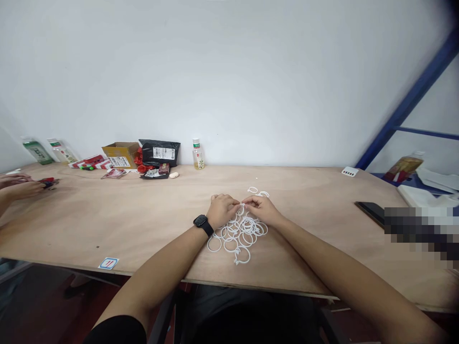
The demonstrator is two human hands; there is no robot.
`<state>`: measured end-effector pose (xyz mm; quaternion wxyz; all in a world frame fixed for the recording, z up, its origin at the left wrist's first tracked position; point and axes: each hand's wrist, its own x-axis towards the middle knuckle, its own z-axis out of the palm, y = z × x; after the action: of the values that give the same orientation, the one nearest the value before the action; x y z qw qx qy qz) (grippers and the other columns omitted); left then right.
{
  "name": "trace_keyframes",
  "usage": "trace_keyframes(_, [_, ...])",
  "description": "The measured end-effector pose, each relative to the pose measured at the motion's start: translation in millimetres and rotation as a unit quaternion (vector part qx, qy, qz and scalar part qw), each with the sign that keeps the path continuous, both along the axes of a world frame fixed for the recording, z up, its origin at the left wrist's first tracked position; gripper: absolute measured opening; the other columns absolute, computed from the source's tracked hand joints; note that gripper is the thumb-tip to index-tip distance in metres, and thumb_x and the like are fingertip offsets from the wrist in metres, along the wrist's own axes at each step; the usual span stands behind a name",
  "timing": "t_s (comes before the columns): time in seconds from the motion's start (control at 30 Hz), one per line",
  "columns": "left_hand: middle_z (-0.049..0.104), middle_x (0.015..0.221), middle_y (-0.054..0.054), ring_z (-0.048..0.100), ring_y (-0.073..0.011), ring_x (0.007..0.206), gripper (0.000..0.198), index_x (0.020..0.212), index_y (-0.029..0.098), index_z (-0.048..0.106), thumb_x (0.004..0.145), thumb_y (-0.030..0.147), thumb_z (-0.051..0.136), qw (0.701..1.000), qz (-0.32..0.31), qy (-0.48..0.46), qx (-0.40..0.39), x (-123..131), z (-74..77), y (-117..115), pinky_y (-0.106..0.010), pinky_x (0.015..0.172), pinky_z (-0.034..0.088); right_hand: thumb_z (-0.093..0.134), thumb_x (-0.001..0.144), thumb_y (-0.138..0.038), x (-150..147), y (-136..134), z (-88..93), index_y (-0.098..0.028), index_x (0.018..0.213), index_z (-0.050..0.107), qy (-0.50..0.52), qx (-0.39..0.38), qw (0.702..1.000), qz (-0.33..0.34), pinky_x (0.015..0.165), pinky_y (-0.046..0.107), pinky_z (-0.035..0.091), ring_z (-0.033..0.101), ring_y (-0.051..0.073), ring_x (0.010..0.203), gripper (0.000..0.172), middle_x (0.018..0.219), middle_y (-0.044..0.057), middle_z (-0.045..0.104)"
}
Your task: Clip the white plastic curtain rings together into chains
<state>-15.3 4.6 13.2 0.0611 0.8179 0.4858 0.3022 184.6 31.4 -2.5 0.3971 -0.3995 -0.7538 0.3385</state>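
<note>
A pile of several white plastic rings lies on the wooden table in front of me. My left hand, with a black watch on its wrist, and my right hand meet above the far edge of the pile. Both have their fingers pinched together on one white ring held between them. A couple of separate white rings lie just beyond my hands.
A black phone lies at the right. Along the wall stand a small bottle, a black bag, a cardboard box and red packets. Another person's hands work at the far left. A blue metal frame rises at the right.
</note>
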Motion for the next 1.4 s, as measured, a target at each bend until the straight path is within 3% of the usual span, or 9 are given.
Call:
trace_keyframes(0.2, [0.073, 0.092, -0.001, 0.061, -0.0167, 0.09, 0.018, 0.092, 0.028, 0.073, 0.091, 0.037, 0.058, 0.994, -0.028, -0.069, 0.081, -0.6, 2.5, -2.0, -0.038, 0.09, 0.034, 0.069, 0.076, -0.038, -8.4, -9.4, 8.3, -0.018, 0.088, 0.073, 0.073, 0.057, 0.995, -0.043, 0.06, 0.029, 0.052, 0.064, 0.017, 0.067, 0.024, 0.078, 0.006, 0.072])
trace_keyframes(0.43, [0.074, 0.087, -0.001, 0.063, -0.0159, 0.086, 0.015, 0.09, 0.025, 0.072, 0.09, 0.034, 0.06, 0.982, -0.062, -0.09, 0.152, -0.6, 4.1, -4.8, -0.037, 0.086, 0.038, 0.068, 0.082, -0.033, -9.2, -17.4, 12.0, -0.023, 0.086, 0.075, 0.048, 0.192, 0.979, -0.041, 0.064, 0.03, 0.053, 0.066, 0.018, 0.074, 0.013, 0.084, 0.006, 0.074])
trace_keyframes(0.63, [0.075, 0.084, -0.001, 0.064, -0.0158, 0.084, 0.012, 0.086, 0.024, 0.071, 0.088, 0.031, 0.061, 0.979, -0.063, -0.075, 0.179, 0.3, 5.5, -6.3, -0.037, 0.086, 0.038, 0.067, 0.084, -0.03, -9.1, -21.0, 15.6, -0.023, 0.083, 0.073, 0.044, 0.241, 0.969, -0.035, 0.067, 0.031, 0.054, 0.067, 0.017, 0.073, 0.009, 0.082, 0.005, 0.074])
trace_keyframes(0.97, [0.074, 0.094, -0.004, 0.062, -0.0193, 0.097, 0.02, 0.089, 0.024, 0.072, 0.091, 0.034, 0.054, 0.995, -0.03, -0.036, 0.084, 3.0, 7.4, -10.2, -0.041, 0.096, 0.035, 0.059, 0.087, -0.035, -9.2, -21.5, 14.1, -0.024, 0.082, 0.071, -0.006, 0.23, 0.972, -0.038, 0.078, 0.038, 0.054, 0.066, 0.021, 0.081, 0.017, 0.083, 0.007, 0.073])
trace_keyframes(1.2, [0.072, 0.102, -0.002, 0.058, -0.019, 0.1, 0.02, 0.096, 0.026, 0.072, 0.092, 0.036, 0.054, 0.998, 0.004, -0.032, 0.052, -1.9, 1.8, -0.2, -0.04, 0.095, 0.032, 0.047, 0.093, -0.022, 19.3, 6.1, 11.5, -0.021, 0.094, 0.07, -0.19, 0.324, 0.924, -0.065, 0.088, 0.039, 0.047, 0.062, 0.023, 0.095, 0.023, 0.098, 0.01, 0.072])
trace_keyframes(1.4, [0.072, 0.097, -0.004, 0.057, -0.0242, 0.099, 0.019, 0.079, 0.024, 0.074, 0.082, 0.036, 0.061, 0.994, 0.053, 0.057, -0.073, -3.3, 0.5, 1.7, -0.044, 0.09, 0.031, 0.055, 0.086, -0.014, 38.6, 27.2, 8.6, -0.018, 0.095, 0.072, -0.325, 0.269, 0.896, -0.137, 0.085, 0.04, 0.042, 0.06, 0.027, 0.096, 0.02, 0.099, 0.013, 0.07])
